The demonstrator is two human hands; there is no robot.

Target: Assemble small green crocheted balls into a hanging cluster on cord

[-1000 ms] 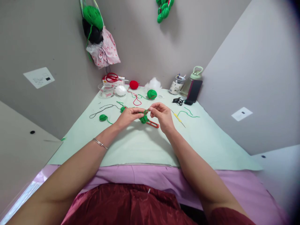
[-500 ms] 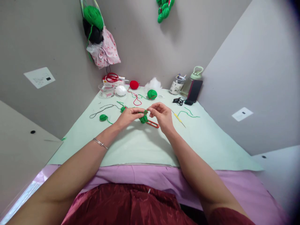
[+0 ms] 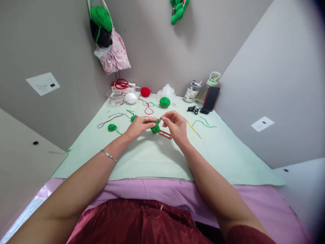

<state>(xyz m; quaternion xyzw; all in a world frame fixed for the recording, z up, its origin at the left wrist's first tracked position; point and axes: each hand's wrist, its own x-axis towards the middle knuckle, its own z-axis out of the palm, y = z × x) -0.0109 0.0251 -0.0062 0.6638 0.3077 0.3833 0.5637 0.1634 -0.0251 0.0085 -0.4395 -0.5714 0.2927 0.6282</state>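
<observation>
I have the left hand (image 3: 140,126) pinching a green crocheted piece (image 3: 155,128) between thumb and fingers, a little above the pale green tabletop (image 3: 152,159). On the right hand (image 3: 177,126), I see thumb and forefinger drawn tip to tip just beside the piece's upper edge; from here, anything thin between them is too small for me to make out.

Just below the piece, between the hands, I see an orange slotted tool (image 3: 165,135). A second green piece (image 3: 133,117) shows behind the left hand, with a dark thread (image 3: 111,118) looping away to its left. Nearer the left forearm I have a small green ball (image 3: 111,127) trailing a strand. Beyond the right hand, a yellow-handled hook (image 3: 192,127) lies at a slant, with loose green yarn (image 3: 206,124) near it.

Farther back I count a green yarn ball (image 3: 165,102), a red yarn ball (image 3: 145,92), white fluff (image 3: 166,92) and a white ball (image 3: 131,98) beside a clear tub (image 3: 115,98). Red-handled scissors (image 3: 122,83) are at my rear left; at rear right, a cup of pens (image 3: 192,93) stands next to a bottle (image 3: 212,81), a phone (image 3: 211,98) upright before it.
</observation>
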